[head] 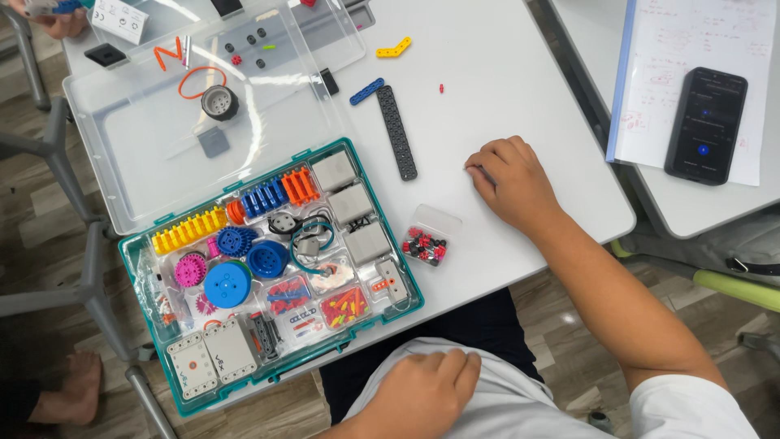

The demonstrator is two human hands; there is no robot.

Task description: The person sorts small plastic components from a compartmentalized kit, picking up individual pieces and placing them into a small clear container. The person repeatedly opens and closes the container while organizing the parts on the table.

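Observation:
My right hand [510, 180] rests on the white table [487, 97], fingers curled with the fingertips pressed to the surface; whether a small part lies under them I cannot tell. My left hand [422, 390] lies closed on my lap below the table edge, holding nothing visible. A long black perforated beam [396, 132] lies left of my right hand. A small clear box of red and black pins [427, 241] sits near the table's front edge. The teal-rimmed kit tray [406, 268] holds coloured gears, beams and grey blocks.
The tray's clear lid [146, 154] lies open behind it with a grey wheel [219, 102] and an orange band on it. A blue beam [366, 91], yellow angled piece [394, 48] and tiny red pin [441, 87] lie loose. A phone [705, 124] rests on paper on the neighbouring desk.

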